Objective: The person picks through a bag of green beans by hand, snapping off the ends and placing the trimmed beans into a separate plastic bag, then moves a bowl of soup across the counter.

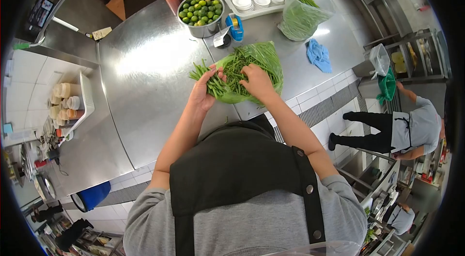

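Note:
Near the table's front edge lies an open clear plastic bag (265, 57) heaped with long, thin green beans (235, 69). My left hand (207, 86) is at the left side of the heap, fingers curled around a bunch of the beans whose ends stick out to the left. My right hand (256, 81) reaches into the pile from the right, its bent fingertips closed on beans and partly hidden among them. Just behind the bag stand a blue tape dispenser (235, 28) and a small white label (222, 37).
Behind are a metal pot of limes (200, 9), orange-capped squeeze bottles (172, 1) and a tray of white bowls (261, 11). A larger bag of greens (302, 13) and a blue cloth (318, 56) are at right. A co-worker (411, 125) stands at far right holding a green bag.

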